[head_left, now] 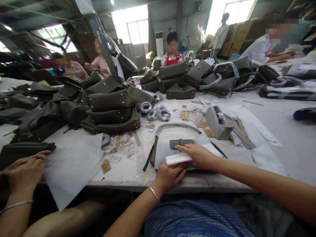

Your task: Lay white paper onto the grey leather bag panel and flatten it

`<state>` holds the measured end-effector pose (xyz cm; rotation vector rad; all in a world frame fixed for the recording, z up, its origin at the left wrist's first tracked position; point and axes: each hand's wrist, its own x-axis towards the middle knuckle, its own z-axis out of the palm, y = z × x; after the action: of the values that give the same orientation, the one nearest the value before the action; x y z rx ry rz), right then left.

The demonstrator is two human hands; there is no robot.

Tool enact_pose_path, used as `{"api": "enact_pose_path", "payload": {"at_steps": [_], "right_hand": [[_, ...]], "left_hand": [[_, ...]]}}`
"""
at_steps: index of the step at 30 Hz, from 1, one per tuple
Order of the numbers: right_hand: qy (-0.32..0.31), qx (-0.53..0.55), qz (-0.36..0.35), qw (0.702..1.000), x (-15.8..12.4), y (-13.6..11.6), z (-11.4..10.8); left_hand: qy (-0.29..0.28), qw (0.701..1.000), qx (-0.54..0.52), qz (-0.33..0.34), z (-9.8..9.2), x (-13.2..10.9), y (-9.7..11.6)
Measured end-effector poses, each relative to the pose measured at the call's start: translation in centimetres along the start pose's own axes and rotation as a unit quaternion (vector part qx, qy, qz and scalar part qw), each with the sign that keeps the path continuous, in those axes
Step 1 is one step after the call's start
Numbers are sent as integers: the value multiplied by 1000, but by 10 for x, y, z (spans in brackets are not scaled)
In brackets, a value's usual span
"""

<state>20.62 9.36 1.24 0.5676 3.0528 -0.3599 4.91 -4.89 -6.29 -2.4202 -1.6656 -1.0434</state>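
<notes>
Before us the white counter [266, 131] runs across the whole workspace, carrying a tall pile of dark olive bags [111, 102] on the left and a second pile [175, 77] farther back. At the far left we see a co-worker's hand [27, 169] on another dark bag [19, 154], with a big white sheet [74, 171] just beside it, hanging over the edge. Our own bag [181, 142] lies at the near edge, straight in front of us, its wrapped handle [176, 125] arching away and white paper [161, 151] across its front. To its right, well within reach, stands a grey dispenser [214, 123]. Our right hand [197, 154] lies over the bag, index finger stretched to the flap, the other fingers partly hidden; our left hand [170, 176] is at the near side, fingers loosely bent beside a white fold [178, 159]. We cannot tell whether either grips anything. Beyond the bag lie wrapped coils [154, 112], and small tags [123, 144] are scattered to its left.
</notes>
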Motion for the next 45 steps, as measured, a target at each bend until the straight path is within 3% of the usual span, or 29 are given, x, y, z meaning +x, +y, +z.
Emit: {"api": "enact_pose_path", "payload": {"at_steps": [2, 6, 8, 11, 16, 22, 33, 39, 42, 45], "right_hand": [[24, -3, 7, 1000, -1, 1, -16], [132, -69, 7, 989, -3, -5, -40], [131, -76, -7, 988, -4, -10, -33], [82, -52, -39, 994, -7, -14, -2], [50, -4, -73, 996, -8, -3, 36], [60, 26, -102, 993, -8, 2, 34], [65, -50, -143, 986, 4, -10, 15], [100, 21, -135, 986, 4, -6, 36], [99, 69, -129, 984, 1, -1, 45], [91, 107, -128, 982, -3, 2, 46]], "left_hand": [[-8, 1000, -6, 12, -2, 2, 0], [-24, 999, -9, 29, -5, 4, 0], [-23, 1000, -5, 17, -4, 3, 0], [-30, 1000, 0, -8, -1, 1, 1], [-53, 998, 0, -18, 1, -3, 1], [-68, 997, -1, -18, -2, -4, 2], [-64, 998, 9, -28, -4, -1, 5], [-61, 998, -6, -35, 0, -3, 4], [-56, 998, -28, -20, -7, -1, 6], [-16, 997, -76, 0, -18, 2, 12]]}}
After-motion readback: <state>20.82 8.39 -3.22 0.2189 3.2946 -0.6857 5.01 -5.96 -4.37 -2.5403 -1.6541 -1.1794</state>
